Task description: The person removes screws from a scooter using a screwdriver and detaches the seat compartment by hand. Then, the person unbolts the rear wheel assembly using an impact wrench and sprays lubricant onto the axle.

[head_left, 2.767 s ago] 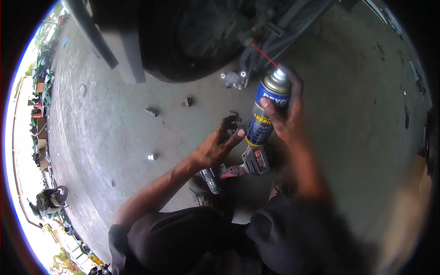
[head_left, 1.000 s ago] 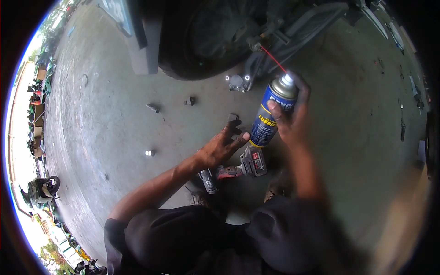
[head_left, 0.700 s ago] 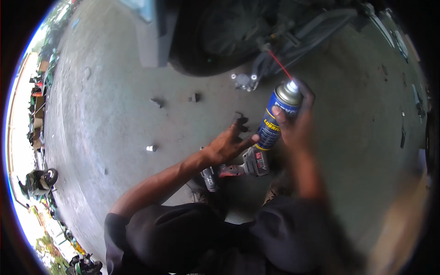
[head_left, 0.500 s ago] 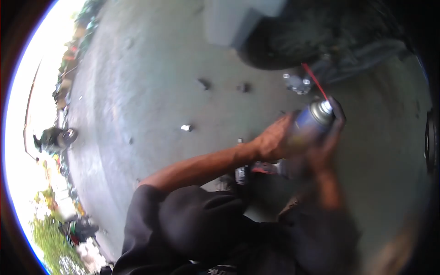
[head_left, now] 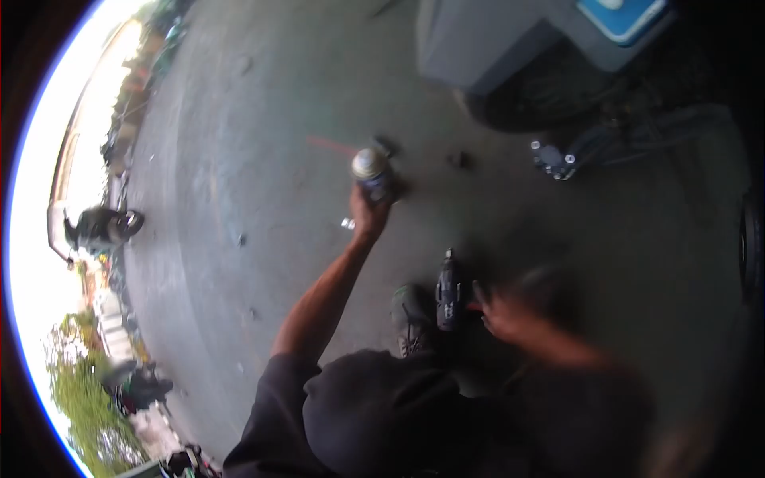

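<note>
My left hand (head_left: 369, 211) is wrapped round a spray can (head_left: 371, 169) with a pale top and a thin red straw pointing left, held out over the floor. My right hand (head_left: 506, 315) is low on the right, slightly blurred, its fingers apart and holding nothing I can make out. Just left of those fingers lies a dark cordless impact wrench (head_left: 448, 291), a red part showing between the tool and my fingertips. Whether they touch it I cannot tell. My shoe (head_left: 409, 315) is beside the tool.
At the upper right a grey vehicle body (head_left: 486, 48) sits over a dark tire (head_left: 526, 107). A metal part with shiny studs (head_left: 554, 159) is near it. Small dark pieces and a shiny socket (head_left: 348, 224) lie on the floor. Parked motorcycles (head_left: 103, 229) stand far left.
My left hand has carried the spray can left, away from the metal part. My right hand has let go of the can and moved down beside the impact wrench. The view has shifted.
</note>
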The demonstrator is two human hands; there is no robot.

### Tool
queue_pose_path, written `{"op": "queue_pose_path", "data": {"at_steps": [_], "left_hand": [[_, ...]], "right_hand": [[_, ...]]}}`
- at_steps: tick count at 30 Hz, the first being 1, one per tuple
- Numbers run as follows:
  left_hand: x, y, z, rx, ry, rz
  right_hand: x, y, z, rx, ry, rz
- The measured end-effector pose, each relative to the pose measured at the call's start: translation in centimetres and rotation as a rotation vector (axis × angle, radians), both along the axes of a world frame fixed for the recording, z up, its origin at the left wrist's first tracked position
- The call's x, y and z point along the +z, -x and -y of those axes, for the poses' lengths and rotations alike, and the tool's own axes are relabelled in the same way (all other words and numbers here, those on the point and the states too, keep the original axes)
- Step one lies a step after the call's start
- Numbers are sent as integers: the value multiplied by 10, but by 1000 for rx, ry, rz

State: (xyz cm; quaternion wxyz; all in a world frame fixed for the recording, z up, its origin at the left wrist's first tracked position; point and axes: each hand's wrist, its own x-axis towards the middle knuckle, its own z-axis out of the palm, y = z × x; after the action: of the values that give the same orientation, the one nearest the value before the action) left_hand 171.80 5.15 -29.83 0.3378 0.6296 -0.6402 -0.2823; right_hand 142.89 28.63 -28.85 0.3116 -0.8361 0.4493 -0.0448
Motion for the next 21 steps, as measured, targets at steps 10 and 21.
{"op": "queue_pose_path", "data": {"at_steps": [10, 21], "left_hand": [[-22, -65, -36, -327, -314, 876], [20, 3, -51, -409, -606, 328]], "right_hand": [[-65, -12, 2, -131, 118, -196], [80, 52, 11, -522, -339, 484]]}}
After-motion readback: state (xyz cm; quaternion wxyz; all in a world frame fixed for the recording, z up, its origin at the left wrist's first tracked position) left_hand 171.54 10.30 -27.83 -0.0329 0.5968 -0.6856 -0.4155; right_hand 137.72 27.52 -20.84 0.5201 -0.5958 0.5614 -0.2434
